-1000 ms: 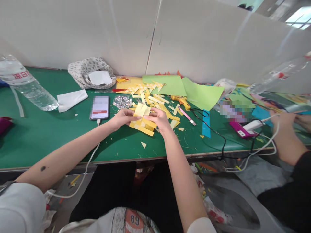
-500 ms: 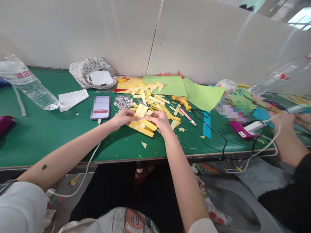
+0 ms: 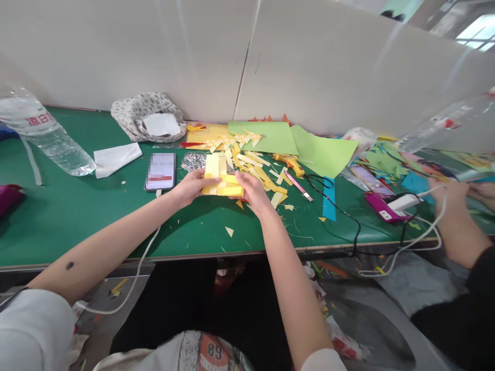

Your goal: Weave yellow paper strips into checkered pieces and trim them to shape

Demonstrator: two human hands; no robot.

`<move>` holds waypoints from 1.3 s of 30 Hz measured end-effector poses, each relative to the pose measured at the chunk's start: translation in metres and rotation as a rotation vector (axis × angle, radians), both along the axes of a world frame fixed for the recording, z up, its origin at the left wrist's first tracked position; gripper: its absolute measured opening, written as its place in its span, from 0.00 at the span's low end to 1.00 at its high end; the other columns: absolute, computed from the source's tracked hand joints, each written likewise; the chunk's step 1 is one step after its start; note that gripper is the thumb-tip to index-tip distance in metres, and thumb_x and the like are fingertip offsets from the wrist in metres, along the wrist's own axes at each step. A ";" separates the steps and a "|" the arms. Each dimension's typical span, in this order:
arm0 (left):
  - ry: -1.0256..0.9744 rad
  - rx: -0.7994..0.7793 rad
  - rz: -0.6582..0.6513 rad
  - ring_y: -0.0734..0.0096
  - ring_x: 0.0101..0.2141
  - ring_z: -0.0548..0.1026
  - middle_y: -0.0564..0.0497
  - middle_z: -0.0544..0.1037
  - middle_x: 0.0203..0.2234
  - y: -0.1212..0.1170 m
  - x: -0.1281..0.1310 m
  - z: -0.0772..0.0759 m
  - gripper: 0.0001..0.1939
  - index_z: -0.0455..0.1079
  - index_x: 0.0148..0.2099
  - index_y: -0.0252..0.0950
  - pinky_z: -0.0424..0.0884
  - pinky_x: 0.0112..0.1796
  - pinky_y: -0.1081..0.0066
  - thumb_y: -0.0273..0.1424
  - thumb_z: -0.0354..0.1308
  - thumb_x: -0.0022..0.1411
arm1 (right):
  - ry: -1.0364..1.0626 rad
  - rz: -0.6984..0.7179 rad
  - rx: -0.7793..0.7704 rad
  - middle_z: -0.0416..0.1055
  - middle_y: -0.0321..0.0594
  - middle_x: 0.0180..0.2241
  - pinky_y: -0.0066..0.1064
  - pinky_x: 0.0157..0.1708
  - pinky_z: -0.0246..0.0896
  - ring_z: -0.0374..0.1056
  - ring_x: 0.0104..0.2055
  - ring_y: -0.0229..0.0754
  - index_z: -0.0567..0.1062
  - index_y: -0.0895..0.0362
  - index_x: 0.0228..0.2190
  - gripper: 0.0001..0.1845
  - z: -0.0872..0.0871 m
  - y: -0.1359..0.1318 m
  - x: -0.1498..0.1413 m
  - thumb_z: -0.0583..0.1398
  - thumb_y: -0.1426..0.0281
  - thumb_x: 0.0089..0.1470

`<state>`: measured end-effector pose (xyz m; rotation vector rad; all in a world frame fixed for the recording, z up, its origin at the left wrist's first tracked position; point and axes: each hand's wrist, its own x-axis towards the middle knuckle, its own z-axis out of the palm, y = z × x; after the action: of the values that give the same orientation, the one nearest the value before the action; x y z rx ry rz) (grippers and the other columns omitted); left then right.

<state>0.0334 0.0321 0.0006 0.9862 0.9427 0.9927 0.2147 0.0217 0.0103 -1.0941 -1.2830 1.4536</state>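
Observation:
Between my hands is a piece of woven yellow paper strips (image 3: 216, 172), light and deeper yellow, held just above the green table. My left hand (image 3: 191, 186) grips its left edge, the thumb lying across the front. At the right side, my right hand (image 3: 250, 191) pinches the strip ends. The fingers behind the weave are hidden. Just beyond it lies a pile of loose yellow paper strips (image 3: 257, 164), with a finished-looking woven paper piece (image 3: 235, 139) behind. A dish of small shiny beads or sequins (image 3: 193, 161) sits by my left hand.
On the green table (image 3: 116, 221) are a phone (image 3: 160, 171) on a white cable, a plastic bottle (image 3: 46, 131), a yellow glue gun (image 3: 291, 165), a pink utility knife (image 3: 298, 186), green paper (image 3: 323, 152) and a purple power bank (image 3: 386, 207). Another person's hand (image 3: 450, 198) works at right.
The woven paper has turned in my hands, its strips now lying more level and upright. My right hand has shifted slightly, its grip now on the strips' right ends.

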 end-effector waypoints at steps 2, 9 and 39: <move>-0.044 -0.037 0.051 0.67 0.35 0.78 0.43 0.79 0.39 0.003 -0.001 0.000 0.17 0.71 0.44 0.32 0.75 0.37 0.71 0.26 0.66 0.49 | 0.007 0.075 -0.018 0.75 0.42 0.37 0.30 0.27 0.71 0.73 0.31 0.41 0.71 0.55 0.43 0.31 0.002 -0.002 0.000 0.65 0.53 0.39; -0.138 -0.133 0.150 0.64 0.37 0.77 0.43 0.79 0.37 0.003 0.001 0.002 0.10 0.72 0.39 0.33 0.75 0.37 0.72 0.22 0.63 0.51 | 0.029 0.017 0.032 0.76 0.40 0.33 0.34 0.32 0.72 0.74 0.32 0.43 0.58 0.55 0.55 0.48 -0.002 -0.003 0.000 0.70 0.60 0.33; -0.196 -0.067 0.050 0.73 0.38 0.76 0.45 0.78 0.41 0.002 0.003 -0.004 0.13 0.71 0.40 0.31 0.73 0.39 0.78 0.19 0.63 0.50 | -0.130 -0.103 0.210 0.76 0.37 0.28 0.30 0.26 0.67 0.68 0.24 0.35 0.78 0.54 0.31 0.13 -0.008 -0.001 0.000 0.63 0.60 0.44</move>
<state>0.0362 0.0344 -0.0036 0.7973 0.8344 1.0723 0.2142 0.0202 0.0028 -1.1103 -1.4138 1.1594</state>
